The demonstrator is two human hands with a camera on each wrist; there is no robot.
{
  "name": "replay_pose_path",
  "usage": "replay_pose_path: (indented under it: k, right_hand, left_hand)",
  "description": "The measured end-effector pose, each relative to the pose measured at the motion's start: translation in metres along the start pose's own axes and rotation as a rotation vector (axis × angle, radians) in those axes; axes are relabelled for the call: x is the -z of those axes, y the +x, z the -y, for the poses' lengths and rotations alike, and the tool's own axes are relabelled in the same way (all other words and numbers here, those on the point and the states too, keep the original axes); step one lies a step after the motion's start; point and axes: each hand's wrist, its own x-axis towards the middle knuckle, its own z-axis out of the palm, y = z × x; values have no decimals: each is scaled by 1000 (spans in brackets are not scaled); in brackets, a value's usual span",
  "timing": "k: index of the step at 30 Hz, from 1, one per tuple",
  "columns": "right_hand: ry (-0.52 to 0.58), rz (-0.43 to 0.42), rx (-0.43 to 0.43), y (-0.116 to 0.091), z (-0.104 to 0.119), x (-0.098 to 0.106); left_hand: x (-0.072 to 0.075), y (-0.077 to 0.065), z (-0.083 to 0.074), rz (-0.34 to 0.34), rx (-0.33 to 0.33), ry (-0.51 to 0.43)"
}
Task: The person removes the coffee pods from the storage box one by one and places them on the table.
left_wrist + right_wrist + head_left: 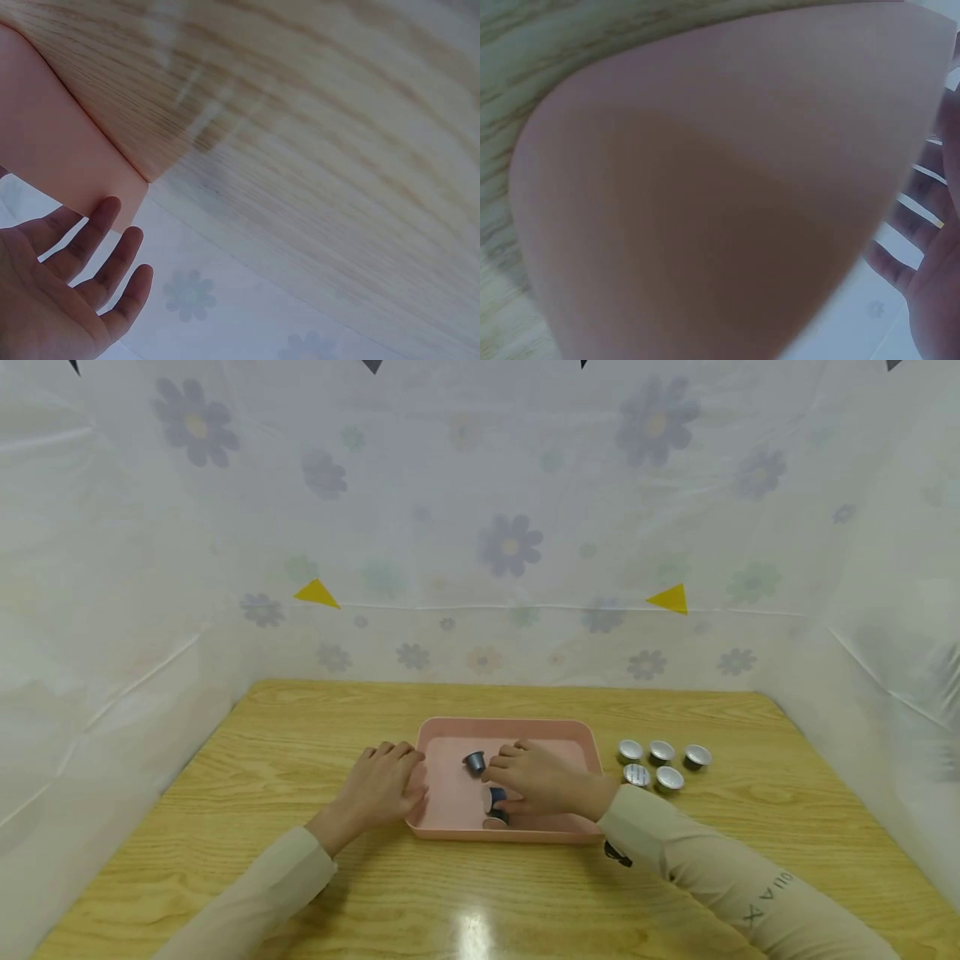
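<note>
- Head view: two pale sleeves (727, 870) reach in from the near side, lettering on the right one, and one small black object (617, 854) shows under the right cuff.
- Two hands are at work. The left grip (378, 785) is loose, its fingers spread and relaxed against the tray's left edge; it has hold of nothing that I can see.
- The right grip (540, 781) reaches down inside the tray, fingers bent, thumb beside a dark capsule (491, 800). I can't tell whether it pinches it; in the right wrist view the tray wall covers the fingertips.
- One pink tray (450, 793). I count three capsules in it: one by the near wall (495, 823), the one at the thumb, and one tipped on its side farther back (476, 764).
- Five more capsules (669, 779) stand lids up on the wooden worktop (262, 752), right of the tray: two nearer, three behind.
- Beyond, two yellow triangles (317, 593) on one flowered sheet (420, 560).
</note>
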Motion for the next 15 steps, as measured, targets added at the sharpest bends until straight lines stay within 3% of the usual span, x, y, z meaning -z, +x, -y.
replay_pose_path:
  k: [15]
  right_hand:
    - [20,-5,-3,6,1,2]
  left_hand:
    - [0,1,0,5,-7,17]
